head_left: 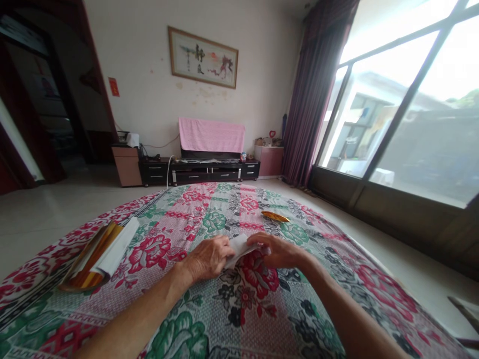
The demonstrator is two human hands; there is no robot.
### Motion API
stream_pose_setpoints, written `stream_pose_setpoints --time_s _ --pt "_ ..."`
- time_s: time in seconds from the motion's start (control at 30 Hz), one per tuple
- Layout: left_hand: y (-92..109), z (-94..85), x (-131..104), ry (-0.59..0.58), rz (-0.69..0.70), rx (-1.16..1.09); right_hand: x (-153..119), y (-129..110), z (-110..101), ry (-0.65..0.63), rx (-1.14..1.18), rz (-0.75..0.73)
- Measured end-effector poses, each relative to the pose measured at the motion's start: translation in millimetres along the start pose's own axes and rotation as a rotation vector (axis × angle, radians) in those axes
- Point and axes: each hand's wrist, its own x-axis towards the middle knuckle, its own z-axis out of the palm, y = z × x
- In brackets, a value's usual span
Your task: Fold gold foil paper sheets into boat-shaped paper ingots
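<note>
Between my hands is a small piece of white paper (238, 244), partly folded, just over a red flower of the patterned cloth. My left hand (210, 257) pinches its left side with the fingers curled in. On the other side, my right hand (279, 251) holds the right edge between thumb and fingers. Part of the paper is hidden by the fingers. Beyond my right hand lies a narrow gold folded paper piece (275, 217), pointed at both ends. To the left rests a loose stack of gold and white paper sheets (99, 257), curled upward.
A flowered cloth (179, 329) covers the broad surface under my hands. Farther off stand a low black cabinet (205, 174) and a pink cloth (211, 133) draped over something. Large windows (396, 99) and a purple curtain (310, 94) are on the right.
</note>
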Motion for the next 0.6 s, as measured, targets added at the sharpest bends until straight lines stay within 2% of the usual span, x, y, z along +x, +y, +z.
stream_pose_setpoints --time_s 0.1,0.3,0.37,0.5,0.6 --pt "-1 1.5 -1 0.054 0.002 -0.034 2 3 6 0.114 -0.032 -0.066" --pt "5 -1.5 1 0.022 0.134 -0.095 11 13 22 0.302 -0.014 -0.133" --pt "11 -4.8 2 -0.004 0.149 -0.098 13 16 27 0.374 0.001 -0.089" --pt "22 -9.9 2 -0.026 0.082 -0.032 14 19 32 0.498 0.058 0.103" --pt "29 -11.1 1 -0.023 0.039 0.032 14 19 32 0.532 0.164 0.184"
